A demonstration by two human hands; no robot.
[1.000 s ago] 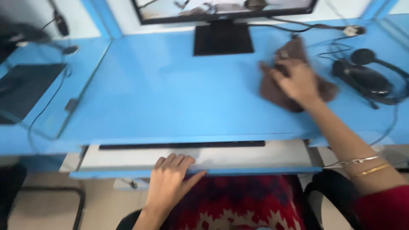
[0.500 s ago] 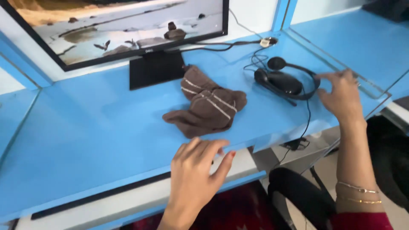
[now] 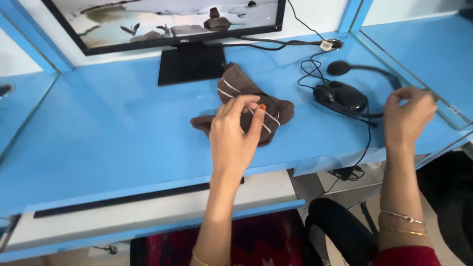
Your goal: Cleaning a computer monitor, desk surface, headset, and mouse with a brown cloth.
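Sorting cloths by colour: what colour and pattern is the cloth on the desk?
The cloth is brown with thin pale stripes, seen in the head view.

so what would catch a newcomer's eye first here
The bright blue desk fills the view, with a crumpled brown cloth at its middle. The left hand reaches over the cloth, fingertips at it. The right hand hangs by the black headset at the right, below the monitor.

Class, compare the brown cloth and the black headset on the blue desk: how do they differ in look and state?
The cloth is brown, soft and crumpled, with pale stripes; the headset is black, rigid and glossy, trailing a cable. The left hand is over the cloth; the right hand is at the headset's band. Both lie on the desk.
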